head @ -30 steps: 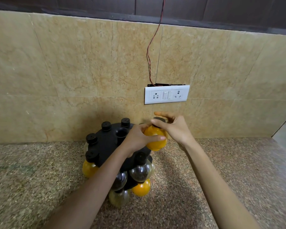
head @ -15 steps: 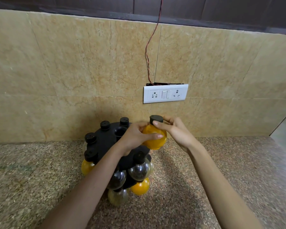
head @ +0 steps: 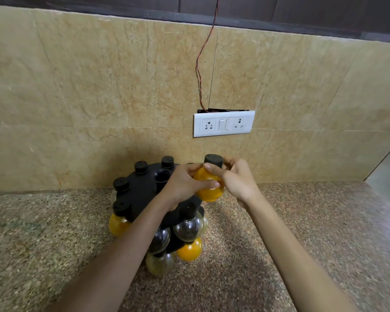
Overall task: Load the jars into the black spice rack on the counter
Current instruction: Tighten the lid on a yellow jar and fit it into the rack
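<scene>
Black plastic spice rack nearly full
Fingers of left hand and right hand clasp orange black-capped globe jar; one socket empty.

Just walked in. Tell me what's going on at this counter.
A person is loading a black spice rack that stands on the speckled counter. Both hands are on one yellow jar with a black cap: the left hand wraps its body and the right hand holds it near the neck, by the rack's right edge. It is not yet seated. Other jars already hang in the rack, and one top socket is open.
</scene>
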